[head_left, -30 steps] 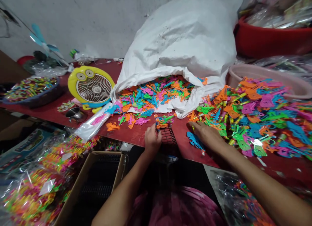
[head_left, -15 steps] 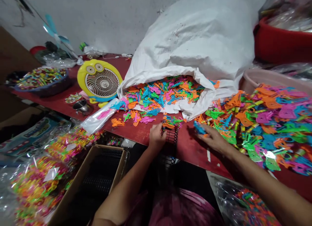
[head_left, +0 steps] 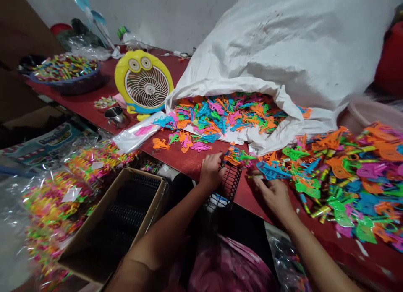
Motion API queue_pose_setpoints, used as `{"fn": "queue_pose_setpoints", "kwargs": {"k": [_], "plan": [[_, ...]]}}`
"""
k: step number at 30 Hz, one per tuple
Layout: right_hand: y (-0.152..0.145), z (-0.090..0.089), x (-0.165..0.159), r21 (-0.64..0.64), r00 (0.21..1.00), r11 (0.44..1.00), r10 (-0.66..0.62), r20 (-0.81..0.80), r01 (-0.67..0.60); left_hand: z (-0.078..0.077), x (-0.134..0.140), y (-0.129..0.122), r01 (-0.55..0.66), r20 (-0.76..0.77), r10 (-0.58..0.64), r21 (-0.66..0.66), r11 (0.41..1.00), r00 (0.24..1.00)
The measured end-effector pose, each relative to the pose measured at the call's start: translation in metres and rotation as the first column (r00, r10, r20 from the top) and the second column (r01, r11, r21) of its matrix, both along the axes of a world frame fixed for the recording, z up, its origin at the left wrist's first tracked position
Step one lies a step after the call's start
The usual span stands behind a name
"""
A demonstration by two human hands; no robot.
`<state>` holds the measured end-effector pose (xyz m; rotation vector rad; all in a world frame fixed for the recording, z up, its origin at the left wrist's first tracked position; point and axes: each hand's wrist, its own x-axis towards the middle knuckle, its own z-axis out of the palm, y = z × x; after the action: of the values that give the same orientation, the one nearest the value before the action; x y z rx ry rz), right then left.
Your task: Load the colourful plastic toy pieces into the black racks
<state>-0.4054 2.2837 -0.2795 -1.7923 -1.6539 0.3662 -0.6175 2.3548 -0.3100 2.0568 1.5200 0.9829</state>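
Observation:
My left hand (head_left: pixel 212 172) is at the table's front edge, its fingers curled at the left side of a black mesh basket (head_left: pixel 231 181). This basket overhangs the edge. Small orange and green plastic toy pieces (head_left: pixel 233 157) lie at its far end. To the right, my right hand (head_left: pixel 274 197) is low over the table, fingertips pinched around what looks like a small yellow-green tube (head_left: pixel 258 176), partly hidden. A blue plastic toy piece (head_left: pixel 273 171) lies just beyond those fingers, beside a heap of bright toy pieces and striped tubes (head_left: pixel 340 183).
A large white sack (head_left: pixel 283 53) spills more toy pieces onto the red table (head_left: pixel 185 160). On the left are a yellow fan (head_left: pixel 145 84), a metal cup (head_left: pixel 115 116) and a full basin (head_left: pixel 67 84). Below stand a carton of black mesh parts (head_left: pixel 154 208) and filled clear bags (head_left: pixel 56 212).
The view has shifted, so most things sit further right. The blue piece at my right fingertips has been let go and lies on the table; those fingers now pinch something smaller.

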Motion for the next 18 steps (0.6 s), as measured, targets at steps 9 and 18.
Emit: {"fn": "queue_pose_setpoints", "kwargs": {"k": [9,18], "plan": [[-0.017,0.002,-0.033,0.119,0.990,0.982,0.144,0.013,-0.144,0.002,-0.003,-0.003,0.062,0.035,-0.061,-0.015,0.998,0.998],[-0.008,-0.002,-0.033,0.056,0.994,0.997,0.056,0.091,-0.061,0.010,-0.005,-0.005,0.089,0.016,-0.088,-0.028,0.996,0.996]]}}
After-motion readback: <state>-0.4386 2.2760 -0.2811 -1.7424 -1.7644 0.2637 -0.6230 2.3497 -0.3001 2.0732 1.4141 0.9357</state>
